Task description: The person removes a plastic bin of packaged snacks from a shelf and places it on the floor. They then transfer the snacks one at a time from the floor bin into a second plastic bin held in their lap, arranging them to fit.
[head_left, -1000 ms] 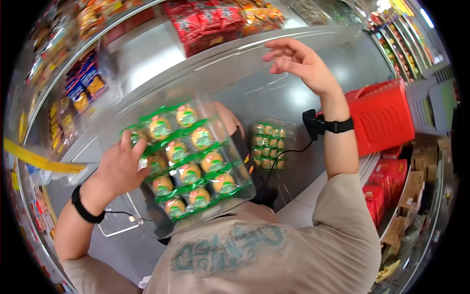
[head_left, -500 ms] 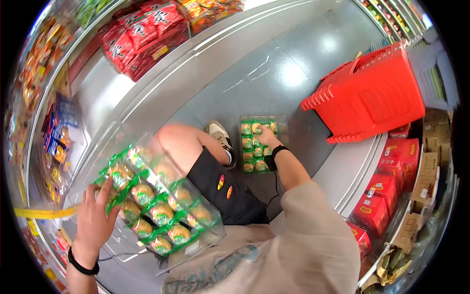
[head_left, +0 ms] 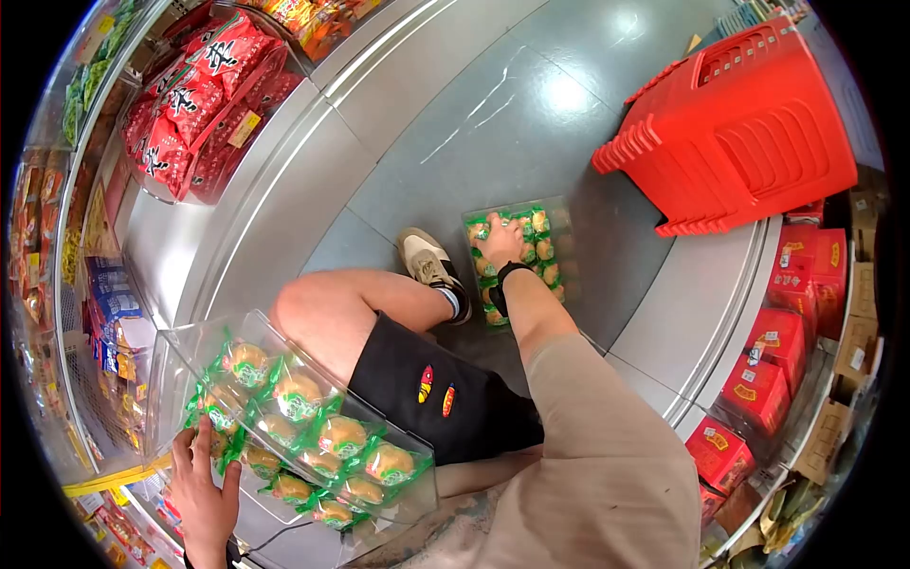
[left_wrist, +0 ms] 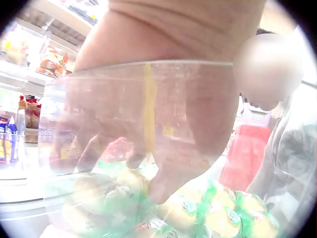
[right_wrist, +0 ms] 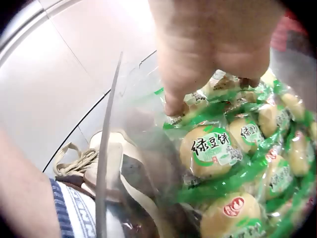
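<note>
Clear box (head_left: 569,239) of wrapped cakes (head_left: 545,249): just right of the shoe (head_left: 427,258), long axis fore-and-aft. Right hand (head_left: 501,243): nearer, fingers down at its far half, grip not discernible. Left hand (head_left: 205,495): fingers extended, touching second box's (head_left: 186,347) contents, left of the shoe.

Passable from above into floor box (head_left: 567,222); blocked at left by wall (right_wrist: 104,144) and shoe (head_left: 425,258), farther right by red basket (head_left: 758,133).
</note>
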A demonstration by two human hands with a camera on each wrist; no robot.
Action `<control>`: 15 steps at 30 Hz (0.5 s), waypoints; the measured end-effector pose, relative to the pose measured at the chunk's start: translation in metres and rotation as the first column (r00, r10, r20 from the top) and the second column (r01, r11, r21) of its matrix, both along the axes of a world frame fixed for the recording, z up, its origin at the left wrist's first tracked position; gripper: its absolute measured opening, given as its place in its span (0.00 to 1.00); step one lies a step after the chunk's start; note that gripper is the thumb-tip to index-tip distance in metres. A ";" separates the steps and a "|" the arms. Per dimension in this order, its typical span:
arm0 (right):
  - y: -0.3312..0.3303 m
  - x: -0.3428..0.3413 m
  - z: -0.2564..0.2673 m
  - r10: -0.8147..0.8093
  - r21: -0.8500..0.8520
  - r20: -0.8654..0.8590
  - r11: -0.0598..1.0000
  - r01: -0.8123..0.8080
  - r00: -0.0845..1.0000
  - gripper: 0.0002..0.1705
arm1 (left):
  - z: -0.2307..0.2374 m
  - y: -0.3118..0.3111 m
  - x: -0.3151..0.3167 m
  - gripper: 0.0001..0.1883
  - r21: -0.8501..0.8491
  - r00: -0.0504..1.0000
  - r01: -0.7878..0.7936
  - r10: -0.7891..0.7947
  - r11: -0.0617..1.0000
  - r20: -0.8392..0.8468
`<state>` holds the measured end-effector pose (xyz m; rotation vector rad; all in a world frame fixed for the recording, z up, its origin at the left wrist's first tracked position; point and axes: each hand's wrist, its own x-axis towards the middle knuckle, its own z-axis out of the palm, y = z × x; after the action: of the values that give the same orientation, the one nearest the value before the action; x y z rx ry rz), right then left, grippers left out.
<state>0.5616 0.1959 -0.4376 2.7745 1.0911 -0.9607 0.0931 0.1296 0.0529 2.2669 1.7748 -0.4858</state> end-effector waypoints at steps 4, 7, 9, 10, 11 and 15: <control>0.006 -0.006 0.005 -0.017 -0.019 0.098 1.000 0.019 0.995 0.48 | 0.000 0.000 -0.004 0.42 0.012 0.999 0.031 -0.032 0.999 0.023; 0.005 -0.007 0.016 -0.066 -0.040 0.101 0.997 0.070 0.993 0.52 | 0.002 0.000 -0.004 0.42 0.007 0.998 0.041 -0.042 0.999 0.039; 0.003 -0.001 0.016 -0.078 -0.057 0.057 0.995 0.081 0.995 0.55 | 0.002 -0.001 -0.005 0.42 0.010 0.997 0.041 -0.041 0.999 0.065; 0.005 -0.001 0.018 -0.109 -0.087 0.037 0.990 0.112 0.993 0.57 | 0.001 -0.001 -0.008 0.42 0.008 0.997 0.033 -0.034 0.999 0.063; 0.006 0.001 0.021 -0.116 -0.102 0.001 0.988 0.116 0.993 0.58 | -0.001 -0.003 -0.011 0.42 0.006 0.998 0.027 -0.027 1.000 0.058; 0.007 -0.007 0.025 -0.097 -0.068 -0.081 0.994 0.091 0.992 0.37 | 0.001 -0.007 -0.012 0.41 -0.023 0.998 -0.002 0.003 1.000 0.059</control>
<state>0.5547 0.2030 -0.4125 2.7795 0.9279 -1.1112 0.0809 0.1226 0.0540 2.2400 1.7347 -0.4324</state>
